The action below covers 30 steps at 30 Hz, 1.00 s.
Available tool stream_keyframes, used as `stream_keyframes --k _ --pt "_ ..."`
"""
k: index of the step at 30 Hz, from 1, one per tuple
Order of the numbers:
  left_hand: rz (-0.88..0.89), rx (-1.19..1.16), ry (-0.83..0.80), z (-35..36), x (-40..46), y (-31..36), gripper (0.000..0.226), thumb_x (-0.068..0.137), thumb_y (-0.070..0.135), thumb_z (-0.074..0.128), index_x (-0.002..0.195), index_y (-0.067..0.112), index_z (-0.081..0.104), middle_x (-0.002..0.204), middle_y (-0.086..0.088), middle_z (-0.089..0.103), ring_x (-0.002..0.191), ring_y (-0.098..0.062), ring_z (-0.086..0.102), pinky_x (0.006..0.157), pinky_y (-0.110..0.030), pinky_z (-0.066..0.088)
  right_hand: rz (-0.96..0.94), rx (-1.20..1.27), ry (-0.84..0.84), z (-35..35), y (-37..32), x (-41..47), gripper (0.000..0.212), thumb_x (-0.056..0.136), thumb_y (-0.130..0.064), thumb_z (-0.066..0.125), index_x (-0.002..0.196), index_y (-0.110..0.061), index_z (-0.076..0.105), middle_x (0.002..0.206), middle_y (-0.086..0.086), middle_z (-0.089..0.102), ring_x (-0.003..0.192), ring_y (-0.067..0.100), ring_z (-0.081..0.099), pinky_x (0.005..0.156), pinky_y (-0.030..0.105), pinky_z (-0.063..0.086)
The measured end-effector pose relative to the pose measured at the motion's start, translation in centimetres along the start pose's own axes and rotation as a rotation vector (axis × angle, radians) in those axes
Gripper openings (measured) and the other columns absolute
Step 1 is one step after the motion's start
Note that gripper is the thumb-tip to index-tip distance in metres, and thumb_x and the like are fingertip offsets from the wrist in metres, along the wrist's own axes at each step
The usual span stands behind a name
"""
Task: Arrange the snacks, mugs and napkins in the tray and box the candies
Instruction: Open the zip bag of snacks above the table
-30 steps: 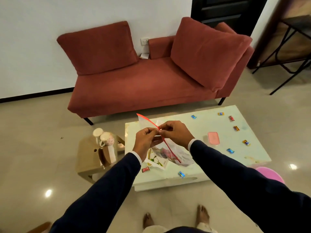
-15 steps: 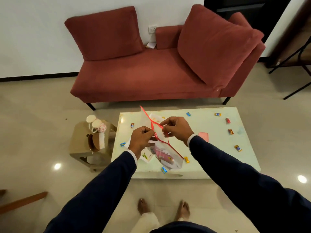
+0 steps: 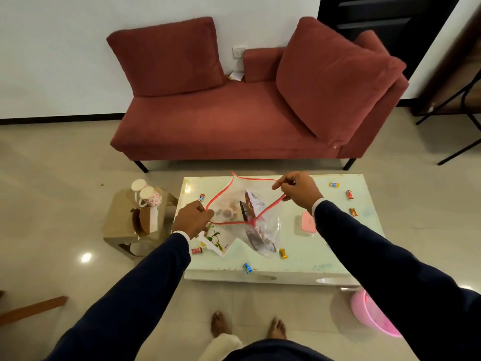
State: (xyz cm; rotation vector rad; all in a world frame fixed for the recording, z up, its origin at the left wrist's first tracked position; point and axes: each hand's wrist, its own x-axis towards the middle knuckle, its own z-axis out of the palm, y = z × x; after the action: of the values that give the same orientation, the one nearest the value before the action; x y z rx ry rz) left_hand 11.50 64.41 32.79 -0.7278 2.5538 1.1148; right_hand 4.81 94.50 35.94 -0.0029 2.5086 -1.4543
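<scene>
Holding zip bag (image 3: 260,227) mouth wide above tabletop (image 3: 325,246) | left hand (image 3: 192,221), right hand (image 3: 299,190) each pinch red rim | snack packet (image 3: 253,204) inside | keep rim taut, reach in, avoid tipping.

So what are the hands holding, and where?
Both hold a clear bag by its red rim: left hand at one side, right hand at the other, mouth pulled open.

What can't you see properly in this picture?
Head view only:
- Round snacks inside the clear red-rimmed plastic bag: blurred by the plastic.
- Small wrapped candies: too small to read.
- Pink plastic tub: partly hidden by the right sleeve.
- White floral mugs: insides face away.
- Tray: not clearly visible.
</scene>
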Motion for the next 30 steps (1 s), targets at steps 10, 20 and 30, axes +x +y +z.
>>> stream_keyframes --k 10,20,30 --pt "0.049 -0.165 -0.191 1.4 0.1 1.8 0.019 0.101 0.027 0.051 0.097 0.010 0.061 0.089 -0.015 0.073 0.062 -0.032 0.076 0.056 -0.043 0.062 -0.059 0.151 -0.267 -0.9 -1.6 -0.2 0.037 0.092 0.007 0.048 0.102 -0.012 0.078 0.082 -0.006 0.068 0.072 0.014 0.059 0.071 0.024 0.059" --pt "0.173 -0.526 -0.165 2.7 -0.9 5.6 0.026 0.103 0.025 0.055 0.091 0.006 0.066 0.090 -0.012 0.074 0.067 -0.024 0.076 0.057 -0.044 0.064 -0.231 -0.454 -0.481 0.7 -2.1 -1.4 0.056 0.091 -0.063 0.055 0.138 -0.032 0.056 0.153 -0.003 0.041 0.143 0.022 0.032 0.117 0.044 0.027" --pt "0.135 -0.930 -0.071 -1.9 0.2 2.8 0.048 0.105 0.051 0.035 0.104 0.012 0.063 0.118 -0.014 0.067 0.099 -0.036 0.074 0.077 -0.050 0.063 -0.372 -0.457 -0.517 4.7 -8.2 1.9 0.027 0.104 -0.024 0.051 0.117 -0.018 0.075 0.115 0.000 0.074 0.106 0.020 0.067 0.096 0.028 0.047"
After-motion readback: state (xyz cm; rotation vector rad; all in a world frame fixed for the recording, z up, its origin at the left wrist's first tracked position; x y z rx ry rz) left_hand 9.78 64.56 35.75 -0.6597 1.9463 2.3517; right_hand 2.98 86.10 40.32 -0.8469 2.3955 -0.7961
